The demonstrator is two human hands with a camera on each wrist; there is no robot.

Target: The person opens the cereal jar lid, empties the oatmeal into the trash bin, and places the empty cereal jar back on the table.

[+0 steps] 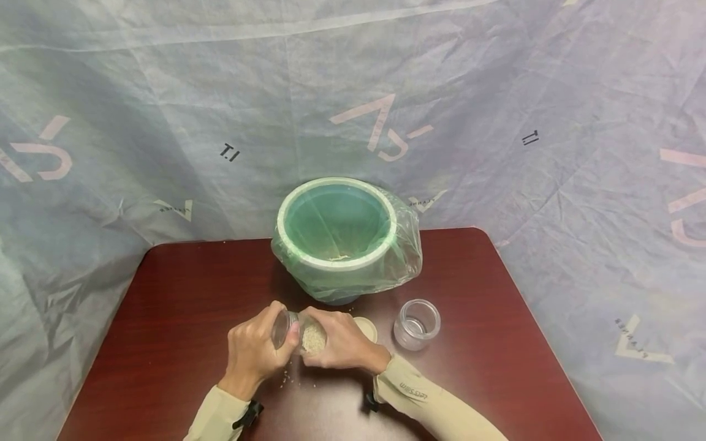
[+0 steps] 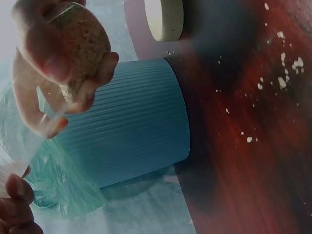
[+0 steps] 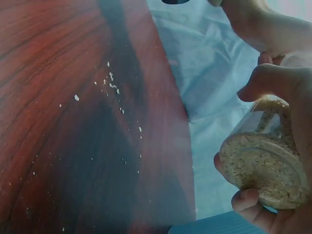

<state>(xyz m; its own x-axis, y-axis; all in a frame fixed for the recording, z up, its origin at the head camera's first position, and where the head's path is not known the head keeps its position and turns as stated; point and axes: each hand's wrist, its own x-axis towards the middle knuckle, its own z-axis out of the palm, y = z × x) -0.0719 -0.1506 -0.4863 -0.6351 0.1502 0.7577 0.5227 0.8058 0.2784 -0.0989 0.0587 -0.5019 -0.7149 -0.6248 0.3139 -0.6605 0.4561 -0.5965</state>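
Note:
My right hand (image 1: 353, 344) grips a clear jar of pale grain flakes (image 1: 314, 338), tilted on its side with its mouth toward the other hand. My left hand (image 1: 250, 349) holds a second clear jar (image 1: 280, 327), its mouth close to the first one's. In the right wrist view, flakes (image 3: 263, 165) lie against the base of the tilted jar. Some flakes gather near its mouth in the left wrist view, where fingers partly hide it. How much the left jar contains cannot be made out. Both jars are above the table, in front of the bin.
A blue ribbed bin (image 2: 131, 122) with a white rim (image 1: 336, 264) and green plastic bag (image 1: 405, 245) stands behind the hands. An open glass jar (image 1: 417, 324) stands right of a cream lid (image 1: 366, 329). Spilled flakes (image 2: 282, 82) dot the red-brown table (image 1: 182, 306). Grey sheeting surrounds it.

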